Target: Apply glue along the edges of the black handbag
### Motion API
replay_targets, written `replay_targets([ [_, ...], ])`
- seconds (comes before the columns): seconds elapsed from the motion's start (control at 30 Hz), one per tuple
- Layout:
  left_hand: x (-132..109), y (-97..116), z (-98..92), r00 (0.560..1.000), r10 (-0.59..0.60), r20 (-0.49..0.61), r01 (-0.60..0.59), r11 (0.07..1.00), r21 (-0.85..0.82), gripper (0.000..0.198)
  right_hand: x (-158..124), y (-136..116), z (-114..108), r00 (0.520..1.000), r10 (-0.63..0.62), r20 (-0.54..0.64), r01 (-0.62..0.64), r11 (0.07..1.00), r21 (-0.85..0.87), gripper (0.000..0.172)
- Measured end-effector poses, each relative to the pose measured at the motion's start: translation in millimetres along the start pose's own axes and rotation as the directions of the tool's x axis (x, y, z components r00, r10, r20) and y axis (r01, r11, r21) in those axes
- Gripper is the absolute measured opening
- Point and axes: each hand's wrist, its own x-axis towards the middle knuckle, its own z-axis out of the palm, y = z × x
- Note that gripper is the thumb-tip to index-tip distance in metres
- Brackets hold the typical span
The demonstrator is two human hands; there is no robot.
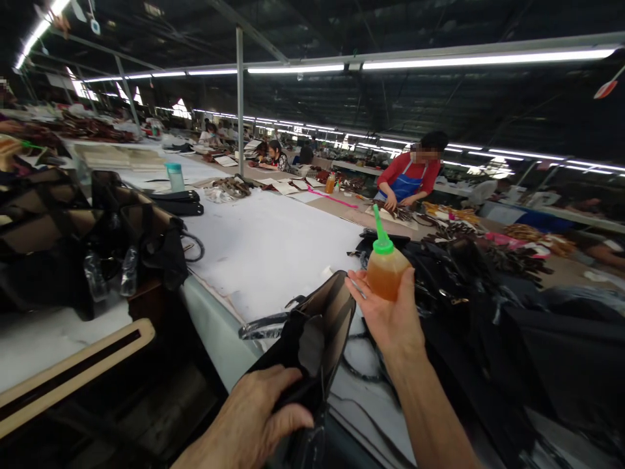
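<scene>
The left hand (258, 407) is gripping a black bag (286, 339) by the counter's (273, 241) edge, fingers and thumb pinching its near side. The bag's mouth is gaping and its tan lining (339, 312) is showing. The right hand (393, 326) is holding a squeeze bottle (383, 277) upright beside the bag's far corner, its green spout (381, 231) pointing upward, clear of the bag. The bag is looking largely put together, with body and lining in place. Amber liquid is filling much of the bottle and none is visibly leaving the spout, so work with it on this bag appears not yet under way. More black bags (156, 241) are standing to the left, while a dark heap (469, 326) is lying to the right, probably bags too, though the shadow is hiding its detail.
</scene>
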Motion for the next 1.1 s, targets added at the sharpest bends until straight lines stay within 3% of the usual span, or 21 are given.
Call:
replay_targets([
  [0.07,-1.3,2.0,-7.4,0.995,-0.040,-0.095,0.036,0.999,-0.037,0.051,-0.5,0.6,0.8,1.000,-0.005,0.007,0.005,1.000,-0.016,0.053],
  [0.13,2.6,5.9,-13.0,0.975,-0.154,-0.160,0.146,0.988,-0.057,0.042,-0.9,1.0,1.6,1.000,-0.011,0.004,0.011,0.999,-0.036,0.054],
  [0.23,16.0,4.5,-13.1,0.879,-0.352,-0.321,0.367,0.930,-0.015,0.032,-2.5,0.6,2.0,1.000,-0.005,-0.002,0.004,0.999,-0.040,0.053],
  [0.3,27.7,-3.1,-7.7,0.814,-0.385,-0.435,0.452,0.890,0.060,0.038,-4.8,-0.2,2.1,1.000,0.001,0.013,-0.001,0.999,-0.037,0.051],
  [0.37,39.8,-12.4,-1.0,0.790,-0.384,-0.478,0.502,0.853,0.144,0.048,-7.7,-1.0,2.4,0.999,0.003,0.042,-0.001,0.999,-0.045,0.048],
  [0.53,67.4,-23.6,6.1,0.775,-0.480,-0.412,0.609,0.741,0.282,0.058,-13.0,-0.7,4.2,0.998,0.004,0.062,0.001,0.997,-0.083,0.045],
  [0.73,89.8,-28.6,6.5,0.717,-0.569,-0.402,0.674,0.714,0.191,0.065,-12.9,0.7,7.6,0.996,0.029,0.082,-0.020,0.993,-0.115,0.045],
  [0.9,99.1,-39.5,16.8,0.700,-0.537,-0.472,0.687,0.686,0.238,0.048,-12.8,2.1,8.1,0.991,0.040,0.130,-0.022,0.990,-0.137,0.039],
  [1.1,98.8,-47.0,26.8,0.720,-0.563,-0.405,0.643,0.761,0.084,0.024,-16.6,-3.1,1.2,0.994,0.041,0.098,-0.026,0.989,-0.146,0.038],
])
